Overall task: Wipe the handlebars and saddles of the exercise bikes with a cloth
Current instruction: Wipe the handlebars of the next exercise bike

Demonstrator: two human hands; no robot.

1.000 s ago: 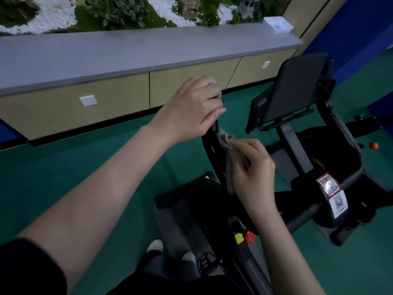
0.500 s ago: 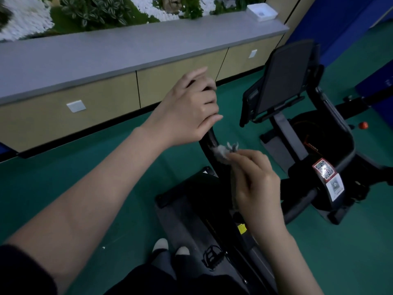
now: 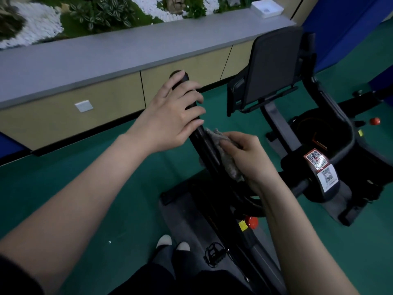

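A black handlebar [image 3: 181, 78] of the near exercise bike rises in the middle of the head view. My left hand [image 3: 172, 116] grips its upper part, fingers wrapped round the bar just below the rounded end. My right hand [image 3: 248, 156] holds a crumpled grey cloth [image 3: 223, 150] and presses it against the lower part of the same bar, right under my left hand. The bike's frame [image 3: 223, 209] runs down toward my feet, with a red knob [image 3: 251, 222] on it. No saddle of this bike is in view.
A second exercise bike [image 3: 331, 145] with a dark screen panel [image 3: 274, 67] and QR stickers [image 3: 319, 165] stands to the right. A long grey-topped cabinet [image 3: 106, 60] with plants behind it runs along the back. Green floor [image 3: 85, 188] lies to the left.
My left hand has slid down and wrapped round the bar, baring its rounded end. My right hand with the cloth has come up against the bar below it.
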